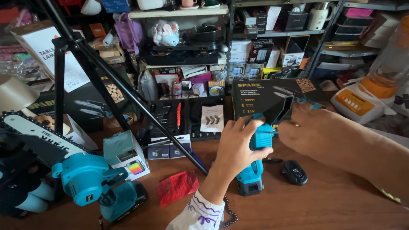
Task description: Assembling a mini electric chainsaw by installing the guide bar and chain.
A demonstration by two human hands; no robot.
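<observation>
Head view: the left hand [238,147] wraps the body of a teal tool [254,159], fingers curled round its upper part, so the tool stands upright with its base on the wooden table [332,200]; judged, this grip steadies it while the other hand works at the top. The right hand [317,132] comes in from the right, fingers pinched close at the tool's upper end just below a black guard [282,111] that sticks up from it; whether it actually grips a small part there I cannot tell, as the fingertips are hidden behind the left hand. A black battery [295,172] lies on the table just right of the tool's base, apart from it, probably kept out while the top is handled. A red packet [178,187] lies flat to the left, near the left wrist. Farther left, a teal chainsaw [91,181] rests on its side, its bar pointing to the upper left. A black tripod leg [140,106] slants across the table between the chainsaw and the hands. A dark box [255,100] stands behind the tool.
</observation>
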